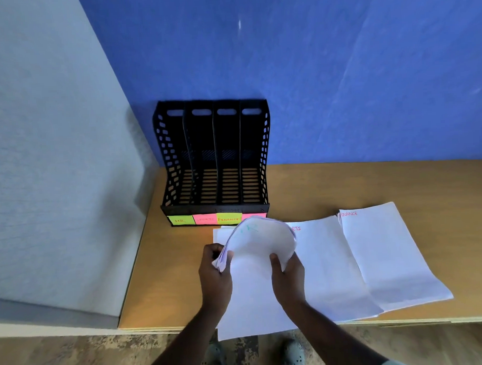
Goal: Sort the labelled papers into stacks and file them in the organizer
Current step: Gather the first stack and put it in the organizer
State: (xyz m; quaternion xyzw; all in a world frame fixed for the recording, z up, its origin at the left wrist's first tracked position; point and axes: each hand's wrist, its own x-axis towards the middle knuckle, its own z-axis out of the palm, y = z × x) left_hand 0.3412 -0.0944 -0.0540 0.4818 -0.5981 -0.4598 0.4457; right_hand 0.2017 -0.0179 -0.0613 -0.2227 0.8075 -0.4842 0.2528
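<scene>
Both hands grip a bowed sheaf of white paper sheets (pixel 259 244): the left hand (pixel 214 270) pinches its left edge, the right hand (pixel 288 273) clasps its right edge. Beyond the hands stands the black slotted plastic organizer (pixel 214 156); right of the right hand lie two flat white paper stacks (pixel 373 259).

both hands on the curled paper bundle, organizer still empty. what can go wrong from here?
1. The bundle is bowed and gripped only at its near edge by the left hand and right hand; sheets may fan out or slip.
2. The bottom sheet overhangs the table edge and could slide off.
3. The organizer slots are narrow; a curled bundle may catch on a divider or enter the wrong labelled slot.
</scene>
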